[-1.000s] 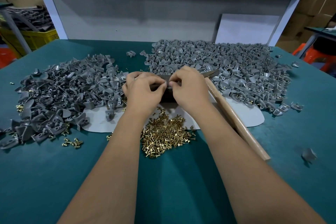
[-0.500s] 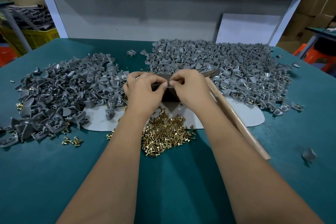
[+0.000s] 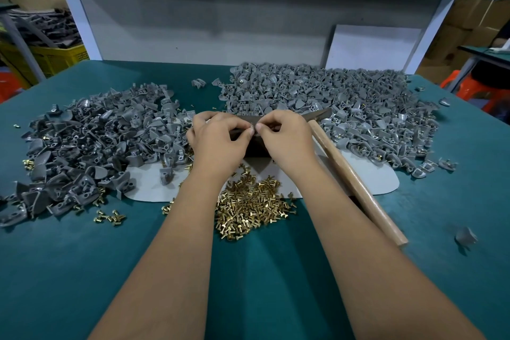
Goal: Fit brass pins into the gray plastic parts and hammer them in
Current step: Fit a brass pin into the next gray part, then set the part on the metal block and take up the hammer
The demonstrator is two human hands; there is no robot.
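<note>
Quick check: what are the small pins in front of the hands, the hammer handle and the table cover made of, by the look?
Pins: brass-like metal, shiny gold glints. Hammer handle: probably bare wood, pale tan, matte. Table cover: teal mat, dull and smooth, maybe rubber or vinyl; can't tell.

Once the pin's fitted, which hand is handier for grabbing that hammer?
Probably the right hand: the hammer's wooden handle lies just beside it, while the left hand sits farther away.

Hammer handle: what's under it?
The handle lies across the white sheet, its near end on the teal mat. Its far end reaches the right pile of gray parts; the right hand hides the head.
</note>
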